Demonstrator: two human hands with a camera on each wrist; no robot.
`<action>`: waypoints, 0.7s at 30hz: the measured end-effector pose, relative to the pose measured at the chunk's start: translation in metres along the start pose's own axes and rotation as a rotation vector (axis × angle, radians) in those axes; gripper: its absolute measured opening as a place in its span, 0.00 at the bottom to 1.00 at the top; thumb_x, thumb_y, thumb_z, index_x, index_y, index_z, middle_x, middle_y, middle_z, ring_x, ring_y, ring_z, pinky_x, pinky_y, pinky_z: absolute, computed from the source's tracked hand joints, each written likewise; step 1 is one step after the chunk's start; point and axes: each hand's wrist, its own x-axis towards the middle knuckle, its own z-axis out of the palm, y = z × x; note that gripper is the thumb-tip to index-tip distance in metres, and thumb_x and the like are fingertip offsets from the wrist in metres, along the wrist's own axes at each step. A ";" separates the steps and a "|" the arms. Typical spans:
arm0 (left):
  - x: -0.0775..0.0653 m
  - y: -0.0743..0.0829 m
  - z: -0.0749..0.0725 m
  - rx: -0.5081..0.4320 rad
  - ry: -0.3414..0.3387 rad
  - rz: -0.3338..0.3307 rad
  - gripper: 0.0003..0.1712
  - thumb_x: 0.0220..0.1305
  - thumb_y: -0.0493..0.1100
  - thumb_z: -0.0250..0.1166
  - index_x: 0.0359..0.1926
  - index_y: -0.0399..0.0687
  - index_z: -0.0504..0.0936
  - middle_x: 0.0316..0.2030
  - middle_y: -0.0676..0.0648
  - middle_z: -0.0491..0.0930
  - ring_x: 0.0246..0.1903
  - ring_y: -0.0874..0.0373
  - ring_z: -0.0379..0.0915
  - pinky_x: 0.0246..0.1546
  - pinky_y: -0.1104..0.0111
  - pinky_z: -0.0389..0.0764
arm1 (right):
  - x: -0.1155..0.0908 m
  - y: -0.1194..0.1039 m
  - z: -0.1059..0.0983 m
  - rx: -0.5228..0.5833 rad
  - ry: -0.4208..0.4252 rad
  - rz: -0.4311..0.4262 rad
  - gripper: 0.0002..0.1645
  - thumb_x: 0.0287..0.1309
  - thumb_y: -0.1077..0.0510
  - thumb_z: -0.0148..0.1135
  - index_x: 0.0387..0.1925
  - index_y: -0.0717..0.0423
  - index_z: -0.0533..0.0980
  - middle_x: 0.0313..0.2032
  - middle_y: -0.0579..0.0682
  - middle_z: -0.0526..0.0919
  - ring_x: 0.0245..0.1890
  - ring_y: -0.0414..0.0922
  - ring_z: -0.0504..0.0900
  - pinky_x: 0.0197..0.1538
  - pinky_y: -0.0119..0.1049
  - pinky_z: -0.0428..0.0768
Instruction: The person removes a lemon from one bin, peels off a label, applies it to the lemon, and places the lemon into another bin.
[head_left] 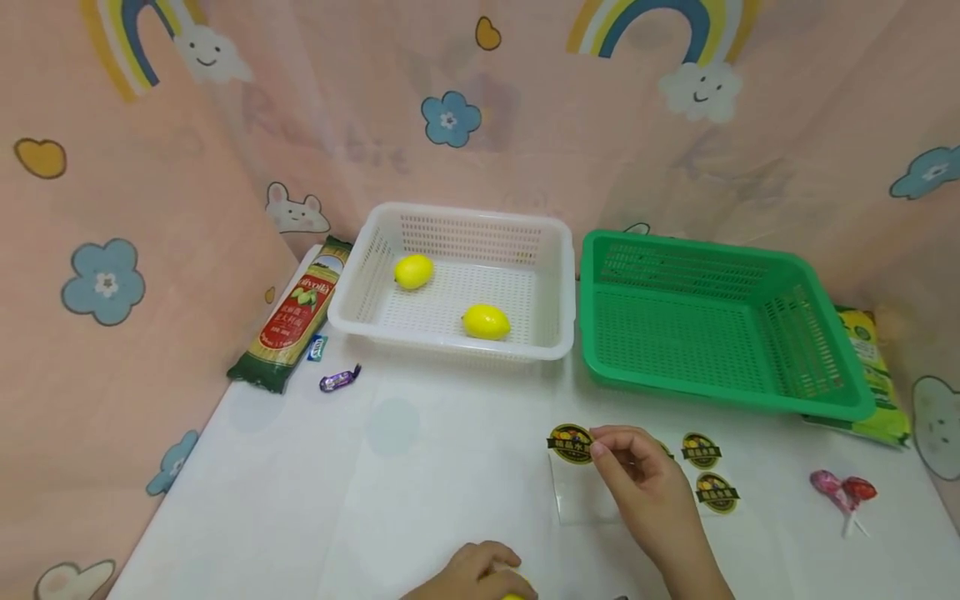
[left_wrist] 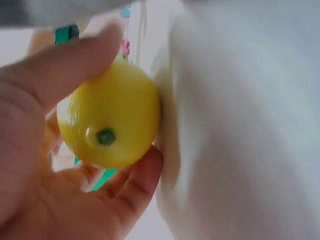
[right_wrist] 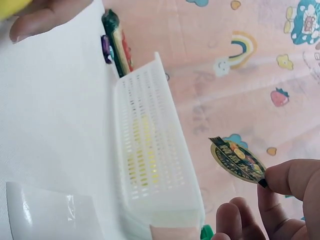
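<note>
Right hand (head_left: 651, 487) pinches a sticker (head_left: 572, 444), part-hiding the clear sheet (head_left: 581, 500); left hand (head_left: 474, 573) clasps a lemon (left_wrist: 117, 110); white basket (head_left: 450, 337), green basket (head_left: 712, 396) beyond!

1. Pink printed cloth (head_left: 352, 75) hangs behind and along both sides of the white-topped table (head_left: 300, 492).
2. Its print repeats rainbows (head_left: 600, 33), smiling clouds (head_left: 703, 92), blue flowers (head_left: 450, 119), orange hearts (head_left: 487, 33) and white animal faces (head_left: 297, 212); the right wrist view adds a strawberry (right_wrist: 280, 98).
3. Pale round patches (head_left: 392, 427) show faintly on the table.
4. Light falls soft and even.
</note>
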 end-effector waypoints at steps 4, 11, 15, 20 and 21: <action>0.006 0.008 -0.020 -0.130 -0.013 -0.136 0.24 0.65 0.46 0.75 0.59 0.54 0.76 0.61 0.51 0.76 0.59 0.61 0.70 0.59 0.67 0.76 | 0.000 -0.001 0.000 0.007 -0.007 0.004 0.07 0.73 0.59 0.67 0.38 0.59 0.83 0.51 0.48 0.85 0.45 0.37 0.82 0.45 0.26 0.80; 0.026 0.025 -0.052 -0.551 0.357 -0.151 0.29 0.59 0.34 0.77 0.59 0.44 0.76 0.65 0.36 0.71 0.62 0.46 0.73 0.65 0.64 0.75 | 0.001 -0.014 0.000 0.108 -0.054 -0.007 0.08 0.74 0.59 0.66 0.39 0.62 0.81 0.51 0.48 0.85 0.50 0.39 0.83 0.52 0.27 0.80; 0.042 0.031 -0.070 -0.729 0.460 -0.057 0.32 0.62 0.28 0.71 0.67 0.40 0.74 0.62 0.35 0.71 0.59 0.46 0.74 0.61 0.62 0.80 | -0.001 -0.028 0.001 0.231 -0.094 -0.009 0.08 0.74 0.63 0.64 0.39 0.67 0.79 0.52 0.51 0.84 0.51 0.43 0.84 0.53 0.29 0.81; 0.053 0.037 -0.082 -0.975 0.462 -0.043 0.34 0.70 0.31 0.60 0.72 0.51 0.60 0.63 0.41 0.77 0.55 0.52 0.78 0.56 0.68 0.79 | -0.004 -0.042 0.005 0.286 -0.102 -0.019 0.06 0.73 0.64 0.65 0.40 0.67 0.79 0.53 0.52 0.83 0.52 0.45 0.83 0.54 0.31 0.81; 0.054 0.038 -0.083 -1.032 0.457 -0.040 0.32 0.73 0.33 0.58 0.71 0.53 0.57 0.63 0.41 0.77 0.55 0.53 0.77 0.54 0.68 0.78 | -0.005 -0.044 0.006 0.295 -0.098 -0.022 0.05 0.73 0.65 0.64 0.40 0.66 0.79 0.53 0.52 0.83 0.52 0.44 0.83 0.54 0.31 0.81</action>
